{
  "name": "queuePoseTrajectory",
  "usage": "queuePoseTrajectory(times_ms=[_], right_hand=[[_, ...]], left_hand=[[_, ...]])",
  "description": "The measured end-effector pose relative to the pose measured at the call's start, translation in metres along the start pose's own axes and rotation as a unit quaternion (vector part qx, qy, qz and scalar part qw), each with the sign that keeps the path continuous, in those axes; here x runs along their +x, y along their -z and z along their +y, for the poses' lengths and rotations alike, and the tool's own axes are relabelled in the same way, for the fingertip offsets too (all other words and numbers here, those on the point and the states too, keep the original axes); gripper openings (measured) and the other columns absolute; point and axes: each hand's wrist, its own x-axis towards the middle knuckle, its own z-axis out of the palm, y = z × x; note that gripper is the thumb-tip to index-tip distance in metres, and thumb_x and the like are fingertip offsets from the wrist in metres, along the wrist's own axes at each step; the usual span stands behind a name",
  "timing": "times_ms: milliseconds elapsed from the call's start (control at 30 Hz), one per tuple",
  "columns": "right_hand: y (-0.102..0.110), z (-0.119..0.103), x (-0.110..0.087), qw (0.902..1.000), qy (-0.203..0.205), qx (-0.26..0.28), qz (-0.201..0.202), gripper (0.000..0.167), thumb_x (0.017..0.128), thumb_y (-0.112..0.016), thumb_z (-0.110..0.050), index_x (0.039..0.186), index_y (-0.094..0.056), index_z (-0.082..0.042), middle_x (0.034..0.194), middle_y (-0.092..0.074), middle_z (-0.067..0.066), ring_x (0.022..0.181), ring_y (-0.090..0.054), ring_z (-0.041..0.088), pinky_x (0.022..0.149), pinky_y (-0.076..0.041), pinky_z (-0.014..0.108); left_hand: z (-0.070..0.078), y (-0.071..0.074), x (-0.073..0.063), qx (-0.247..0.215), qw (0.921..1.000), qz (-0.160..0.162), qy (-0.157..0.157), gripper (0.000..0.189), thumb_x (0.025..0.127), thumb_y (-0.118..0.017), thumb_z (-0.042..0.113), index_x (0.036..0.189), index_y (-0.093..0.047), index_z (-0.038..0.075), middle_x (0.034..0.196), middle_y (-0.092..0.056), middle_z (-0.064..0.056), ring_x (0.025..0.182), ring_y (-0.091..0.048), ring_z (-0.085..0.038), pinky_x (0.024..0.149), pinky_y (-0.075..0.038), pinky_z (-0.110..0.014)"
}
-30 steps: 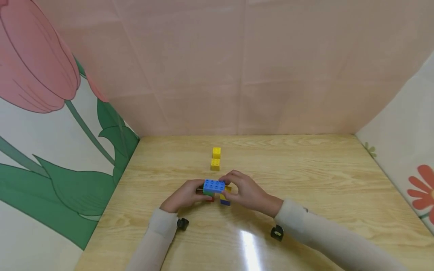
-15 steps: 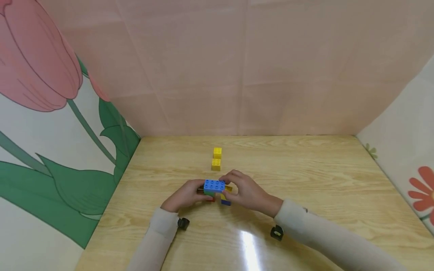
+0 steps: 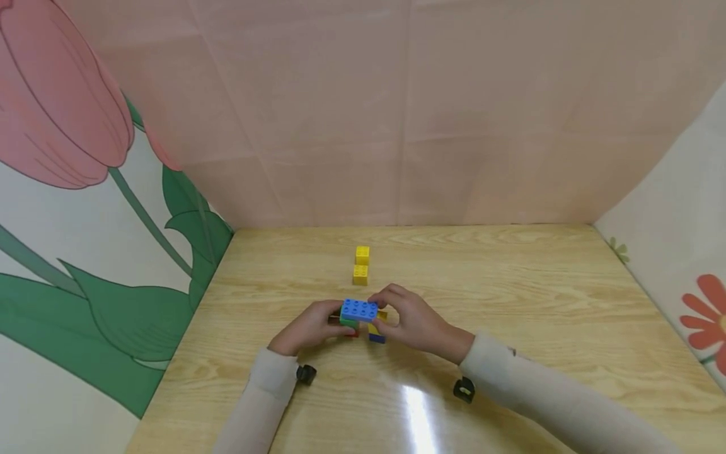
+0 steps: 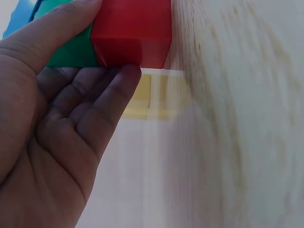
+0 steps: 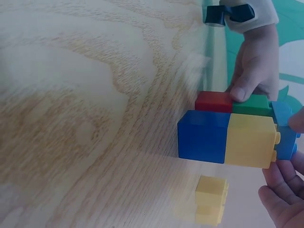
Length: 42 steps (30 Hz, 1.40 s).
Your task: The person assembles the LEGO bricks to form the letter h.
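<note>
My left hand grips a short stack from the left, a green toy brick on a red brick. Its thumb presses where the two meet. Across the green brick's top lies a long blue eight-stud brick, its right end pinched between the thumb and fingers of my right hand. Just right of the red and green stack stands a second one, a yellow brick on a dark blue brick. The yellow brick's studs show beside the long blue brick in the right wrist view.
Farther back on the wooden table sit two small yellow bricks, a nearer one and a farther one. A pink cloth wall rises behind the table. Flowered panels stand at both sides.
The long blue brick has turned slightly and shifted a little to the right, with my right hand moving along. My left hand keeps its grip on the stack.
</note>
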Motion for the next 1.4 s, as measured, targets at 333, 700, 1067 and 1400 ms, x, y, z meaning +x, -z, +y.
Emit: queuePoseTrajectory(times_ms=[333, 700, 1067, 1400], right_hand=[[0.0010, -0.0013, 0.0001, 1.0000, 0.007, -0.006, 0.001, 0.034, 0.088, -0.072, -0.028, 0.119, -0.064, -0.017, 0.104, -0.056, -0.010, 0.092, -0.057, 0.008, 0.076, -0.053, 0.027], [0.0001, -0.0002, -0.0015, 0.9999, 0.002, -0.014, -0.003, 0.035, 0.088, -0.072, -0.029, 0.120, -0.064, -0.019, 0.103, -0.056, -0.012, 0.090, -0.056, 0.005, 0.074, -0.052, 0.022], [0.0004, 0.0002, -0.0013, 0.9998, 0.013, -0.013, -0.001, 0.036, 0.089, -0.072, -0.031, 0.122, -0.063, -0.018, 0.106, -0.057, -0.011, 0.093, -0.057, 0.005, 0.077, -0.053, 0.025], [-0.0013, -0.0033, 0.0005, 0.9998, 0.021, -0.005, 0.004, 0.035, 0.088, -0.073, -0.025, 0.120, -0.063, -0.016, 0.105, -0.058, -0.009, 0.091, -0.059, 0.007, 0.075, -0.054, 0.026]], left_hand=[[0.0023, -0.0012, 0.0006, 0.001, 1.0000, -0.002, 0.001, 0.034, 0.088, -0.072, 0.029, 0.121, -0.064, 0.030, 0.116, -0.065, 0.016, 0.105, -0.061, -0.004, 0.091, -0.050, -0.025], [0.0004, -0.0051, 0.0023, -0.007, 0.9999, -0.008, -0.008, 0.036, 0.088, -0.072, 0.033, 0.123, -0.063, 0.031, 0.117, -0.064, 0.016, 0.107, -0.061, -0.004, 0.092, -0.049, -0.025], [-0.0006, -0.0049, 0.0034, 0.002, 0.9998, -0.010, -0.014, 0.037, 0.088, -0.072, 0.034, 0.124, -0.063, 0.029, 0.118, -0.064, 0.015, 0.107, -0.061, -0.004, 0.092, -0.050, -0.026], [-0.0029, -0.0043, 0.0043, 0.011, 0.9997, -0.009, -0.020, 0.040, 0.088, -0.072, 0.035, 0.126, -0.062, 0.028, 0.119, -0.063, 0.015, 0.108, -0.060, -0.004, 0.091, -0.050, -0.026]])
